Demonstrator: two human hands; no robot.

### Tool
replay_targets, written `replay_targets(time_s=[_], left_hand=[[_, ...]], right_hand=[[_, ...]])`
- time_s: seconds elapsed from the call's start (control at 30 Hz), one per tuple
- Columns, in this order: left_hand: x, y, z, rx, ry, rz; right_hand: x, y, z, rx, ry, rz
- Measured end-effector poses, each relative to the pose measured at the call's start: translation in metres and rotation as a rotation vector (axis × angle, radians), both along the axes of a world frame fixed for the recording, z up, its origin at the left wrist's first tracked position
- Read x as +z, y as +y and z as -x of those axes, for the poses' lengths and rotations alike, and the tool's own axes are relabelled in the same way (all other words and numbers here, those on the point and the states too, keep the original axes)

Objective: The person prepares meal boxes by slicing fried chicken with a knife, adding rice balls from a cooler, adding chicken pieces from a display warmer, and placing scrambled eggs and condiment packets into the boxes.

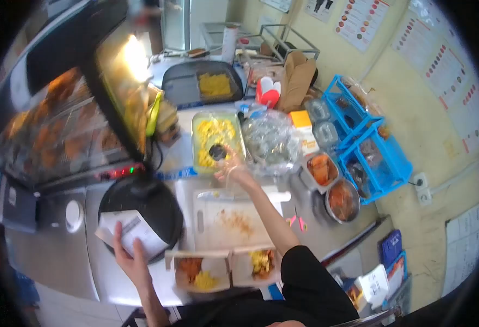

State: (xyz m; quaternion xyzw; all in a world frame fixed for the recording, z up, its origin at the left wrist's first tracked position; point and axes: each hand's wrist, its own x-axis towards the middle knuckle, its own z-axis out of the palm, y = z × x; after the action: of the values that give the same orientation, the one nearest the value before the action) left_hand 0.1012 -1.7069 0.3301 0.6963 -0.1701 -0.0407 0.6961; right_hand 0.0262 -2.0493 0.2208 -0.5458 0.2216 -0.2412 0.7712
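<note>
My left hand holds a white paper carton with dark print, its fingers spread over the near side. My right hand, in what looks like a clear glove, reaches over a glass tray of yellow pieces of food. Its fingertips are at a small dark round item, whose kind I cannot make out. Below my hands stand two open cardboard boxes: the left box holds reddish-brown and yellow food, and the right box holds yellow and brown food.
A stained cutting board carries a knife. Pink-handled scissors, metal bowls, and blue baskets are to the right. Left are a round black hotplate and a lit glass display case. A dark tray sits behind.
</note>
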Motion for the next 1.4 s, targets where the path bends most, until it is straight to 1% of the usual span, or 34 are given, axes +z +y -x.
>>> replay_targets(time_s=[0.03,0.07,0.1,0.17,0.2,0.23,0.3,0.33,0.4,0.43,0.47,0.5,0.53,0.57,0.6,0.63,0.67,0.7,0.73,0.8,0.87,0.93,1.0,1.03,1.1,1.17,1.23,1.3,1.33,1.37,1.4], left_hand=[[-0.006,-0.021,0.008,-0.006,-0.109,-0.057],[-0.007,-0.042,0.017,-0.017,-0.223,-0.128],[-0.002,-0.067,0.031,-0.072,-0.053,-0.011],[0.011,-0.111,0.052,-0.133,0.004,0.005],[0.012,-0.129,0.058,-0.177,0.049,0.032],[0.011,-0.146,0.062,-0.163,0.054,0.015],[0.010,-0.181,0.065,-0.254,-0.052,-0.188],[0.007,-0.199,0.066,-0.250,-0.049,-0.205],[-0.008,-0.235,0.062,-0.397,0.034,-0.167],[-0.020,-0.250,0.060,-0.440,0.087,-0.174],[-0.018,-0.272,0.061,-0.477,0.068,-0.197],[-0.024,-0.288,0.059,-0.516,-0.004,-0.272],[-0.029,-0.300,0.056,-0.559,-0.077,-0.347],[-0.028,-0.313,0.056,-0.553,-0.071,-0.368],[-0.026,-0.326,0.060,-0.582,-0.006,-0.286],[-0.025,-0.336,0.063,-0.602,0.062,-0.198],[-0.028,-0.341,0.064,-0.585,0.069,-0.205],[-0.030,-0.343,0.065,-0.579,0.085,-0.199],[-0.032,-0.344,0.067,-0.576,0.098,-0.192],[-0.037,-0.343,0.073,-0.570,0.133,-0.167],[-0.044,-0.338,0.078,-0.548,0.191,-0.207],[-0.039,-0.334,0.082,-0.533,0.166,-0.205],[-0.042,-0.327,0.084,-0.537,0.162,-0.179],[-0.045,-0.323,0.083,-0.530,0.167,-0.169],[-0.052,-0.319,0.081,-0.525,0.196,-0.159],[-0.058,-0.321,0.083,-0.526,0.236,-0.154],[-0.065,-0.328,0.088,-0.543,0.215,-0.123],[-0.069,-0.339,0.098,-0.551,0.198,-0.091],[-0.070,-0.344,0.100,-0.563,0.122,-0.130],[-0.068,-0.352,0.100,-0.571,0.038,-0.161],[-0.060,-0.361,0.101,-0.576,0.030,-0.145]], right_hand=[[-0.016,-0.024,0.004,0.015,0.009,0.196],[-0.021,-0.042,0.019,-0.052,0.001,0.331],[-0.027,-0.059,0.034,-0.130,0.001,0.465],[0.004,-0.096,0.091,-0.601,0.151,0.601],[0.050,-0.109,0.117,-0.821,0.311,0.775],[0.046,-0.145,0.135,-0.999,0.574,0.992],[0.008,-0.214,0.161,-0.932,0.736,1.338],[0.003,-0.234,0.158,-0.920,0.740,1.325],[-0.001,-0.268,0.144,0.072,0.916,0.885],[-0.003,-0.275,0.134,0.247,0.760,0.886],[0.000,-0.271,0.119,0.423,0.601,0.867],[-0.011,-0.272,0.106,0.443,0.595,0.845],[-0.021,-0.273,0.094,0.345,0.428,0.926],[-0.029,-0.274,0.083,0.236,0.256,1.003],[-0.032,-0.275,0.075,0.245,0.245,0.995],[-0.032,-0.277,0.068,0.084,0.256,1.177],[-0.032,-0.274,0.062,-0.084,0.264,1.350],[-0.031,-0.268,0.056,-0.131,0.364,1.466],[-0.033,-0.262,0.048,-0.119,0.357,1.461],[-0.035,-0.253,0.036,-0.062,0.771,1.400],[-0.031,-0.252,0.038,-0.020,0.747,1.415],[-0.020,-0.250,0.048,0.016,0.724,1.427],[0.019,-0.244,0.077,-0.109,0.759,1.203],[0.014,-0.249,0.088,-0.098,0.760,1.213],[0.000,-0.261,0.111,-0.289,0.536,1.193],[0.003,-0.267,0.130,-0.325,0.519,1.264],[0.006,-0.273,0.144,-0.389,0.495,1.338],[0.008,-0.277,0.157,-0.302,0.547,1.138],[0.008,-0.276,0.166,-0.316,0.553,1.143],[0.017,-0.274,0.170,-0.391,0.297,0.795],[0.035,-0.268,0.171,-0.439,0.041,0.448]])
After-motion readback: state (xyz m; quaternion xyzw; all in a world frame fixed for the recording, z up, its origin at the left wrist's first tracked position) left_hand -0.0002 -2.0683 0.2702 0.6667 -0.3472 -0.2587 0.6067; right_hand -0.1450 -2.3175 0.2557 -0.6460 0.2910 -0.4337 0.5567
